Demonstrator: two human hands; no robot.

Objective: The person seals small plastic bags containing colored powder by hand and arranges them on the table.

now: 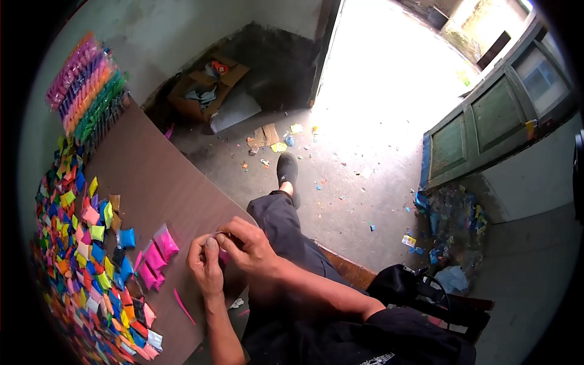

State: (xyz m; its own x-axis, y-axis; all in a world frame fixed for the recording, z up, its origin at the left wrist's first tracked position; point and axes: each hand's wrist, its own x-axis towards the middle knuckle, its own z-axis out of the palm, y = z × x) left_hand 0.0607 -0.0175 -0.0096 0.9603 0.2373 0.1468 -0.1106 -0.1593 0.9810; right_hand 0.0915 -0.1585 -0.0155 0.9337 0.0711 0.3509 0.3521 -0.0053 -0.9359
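My left hand [207,261] and my right hand [248,244] meet at the table's edge, thumbs and fingers pinched together. Both are closed on a pink packet [224,257], mostly hidden by the fingers; only a bit of bright pink shows between the hands. To the left lie several bright pink packets [159,250], joined or bunched together on the brown table [176,182]. A thin pink strip [184,306] rests nearer to me, left of my left forearm.
A large heap of small colourful packets [97,267] covers the table's left side. Bundled packets in coloured rows [88,91] stand at its far end. An open cardboard box [204,91], floor scraps, a green door [496,115] and a black bag [395,285] surround me.
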